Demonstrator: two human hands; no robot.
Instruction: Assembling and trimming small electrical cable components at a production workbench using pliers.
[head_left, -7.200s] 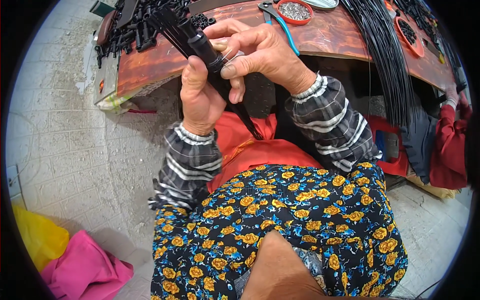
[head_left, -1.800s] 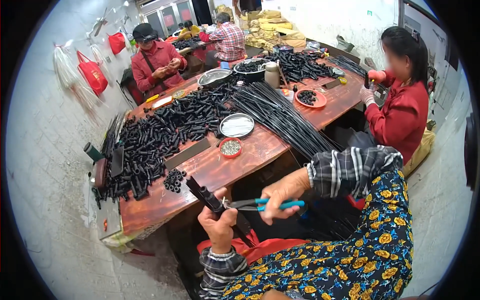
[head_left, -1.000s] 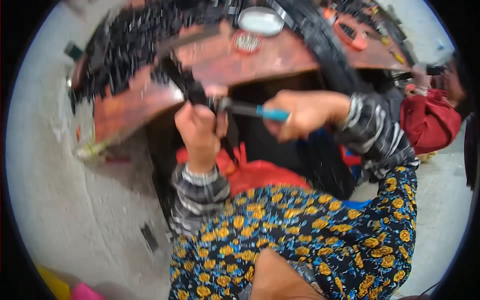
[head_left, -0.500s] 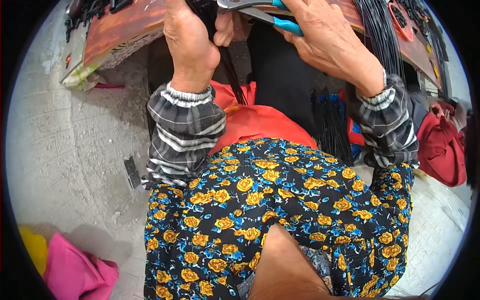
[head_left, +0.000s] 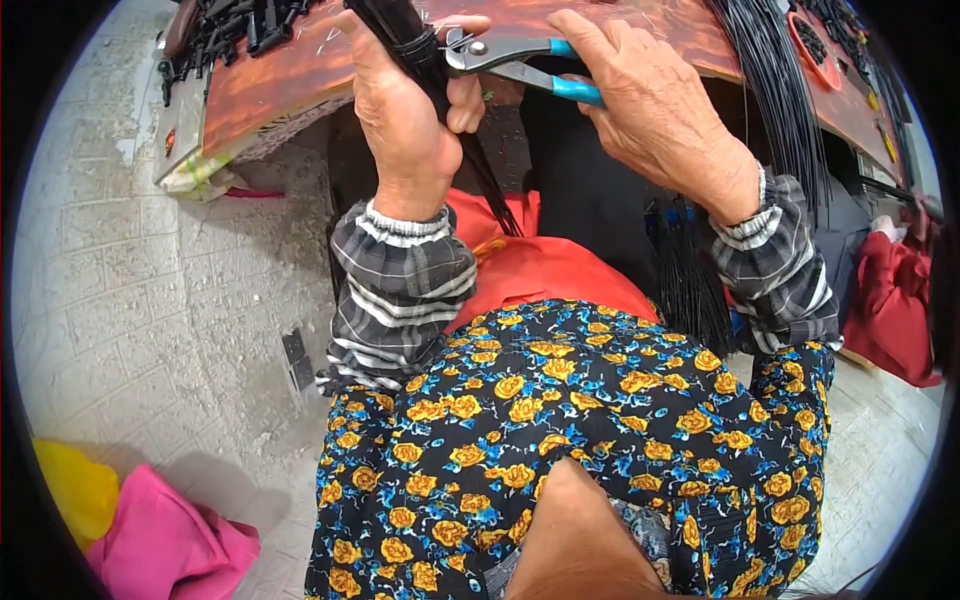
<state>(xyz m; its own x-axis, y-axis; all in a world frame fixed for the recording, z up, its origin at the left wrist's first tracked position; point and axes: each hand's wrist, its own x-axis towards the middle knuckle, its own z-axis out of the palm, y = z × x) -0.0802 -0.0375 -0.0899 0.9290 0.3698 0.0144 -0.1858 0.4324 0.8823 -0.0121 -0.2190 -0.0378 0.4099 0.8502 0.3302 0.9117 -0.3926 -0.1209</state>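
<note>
My left hand [head_left: 405, 140] is wrapped round a bundle of thin black cables [head_left: 392, 24] near the table's front edge. The bundle is thicker and bound above the hand, and its loose strands trail down toward my lap. In my right hand [head_left: 665, 115] are pliers [head_left: 520, 70] with blue grips and a metal head. Their handles are slightly apart, and the jaws lie against the bound part of the bundle, just above my left fingers. Exactly what the jaws grip is too small to tell.
The wooden table [head_left: 270, 90] has black connector-like parts [head_left: 240, 35] on its left. Long black cables [head_left: 768, 80] hang over its right edge beside an orange bowl [head_left: 822, 62] of small black pieces. Red cloth [head_left: 560, 265] covers my lap. Pink cloth [head_left: 175, 540] is at lower left.
The whole view has shifted, so hands, table and lap appear lower and further right. More of the bundle and the pliers' head now shows. Both hands keep their holds.
</note>
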